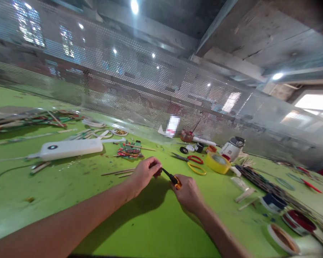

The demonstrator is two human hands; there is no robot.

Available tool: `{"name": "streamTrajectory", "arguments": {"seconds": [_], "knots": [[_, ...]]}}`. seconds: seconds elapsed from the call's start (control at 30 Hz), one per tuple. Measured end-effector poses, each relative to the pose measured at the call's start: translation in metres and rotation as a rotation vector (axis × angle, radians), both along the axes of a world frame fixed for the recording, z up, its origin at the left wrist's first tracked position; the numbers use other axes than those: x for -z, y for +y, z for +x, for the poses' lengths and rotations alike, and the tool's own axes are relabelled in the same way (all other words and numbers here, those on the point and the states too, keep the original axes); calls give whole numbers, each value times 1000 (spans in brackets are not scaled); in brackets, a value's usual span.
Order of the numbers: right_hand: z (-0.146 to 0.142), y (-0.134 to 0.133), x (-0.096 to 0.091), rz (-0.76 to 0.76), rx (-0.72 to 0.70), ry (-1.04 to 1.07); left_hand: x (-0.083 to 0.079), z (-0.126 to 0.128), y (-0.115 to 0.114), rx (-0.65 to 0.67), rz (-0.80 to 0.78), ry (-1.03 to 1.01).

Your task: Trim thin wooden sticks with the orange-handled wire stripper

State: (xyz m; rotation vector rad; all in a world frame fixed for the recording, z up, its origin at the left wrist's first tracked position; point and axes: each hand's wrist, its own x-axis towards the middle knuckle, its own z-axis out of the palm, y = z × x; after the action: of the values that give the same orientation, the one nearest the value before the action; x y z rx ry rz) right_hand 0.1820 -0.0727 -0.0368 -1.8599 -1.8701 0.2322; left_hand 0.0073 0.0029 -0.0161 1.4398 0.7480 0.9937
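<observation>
My right hand (187,190) is closed around a tool with an orange-and-black handle (177,183) and a slim dark front end; its exact kind does not show. That front end points up and left, reaching the fingertips of my left hand (146,171). My left thumb and fingers are pinched together there, and whatever they hold is too small to make out. Thin wooden sticks (118,172) lie on the green table just left of my left hand. Beyond them is a small stack of painted green and red pieces (129,149).
Scissors with red and yellow handles (196,165) lie beside a yellow tape roll (218,162). A white power strip (71,148) lies left. Paint tubs (299,221) and another roll (282,238) line the right. A perforated clear screen (140,89) spans the back.
</observation>
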Motion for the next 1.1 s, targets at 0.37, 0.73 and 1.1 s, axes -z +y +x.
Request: {"name": "streamTrajectory", "arguments": {"seconds": [0.37,0.73,1.1], "knots": [[0,1,-1,-5,-18,13,4,-1,4,-15,91,41],[-1,-6,-12,-73,-83,94,-2,-8,4,73,207,80],[1,-7,-20,-155,-123,158,-2,-12,6,138,289,118]]}}
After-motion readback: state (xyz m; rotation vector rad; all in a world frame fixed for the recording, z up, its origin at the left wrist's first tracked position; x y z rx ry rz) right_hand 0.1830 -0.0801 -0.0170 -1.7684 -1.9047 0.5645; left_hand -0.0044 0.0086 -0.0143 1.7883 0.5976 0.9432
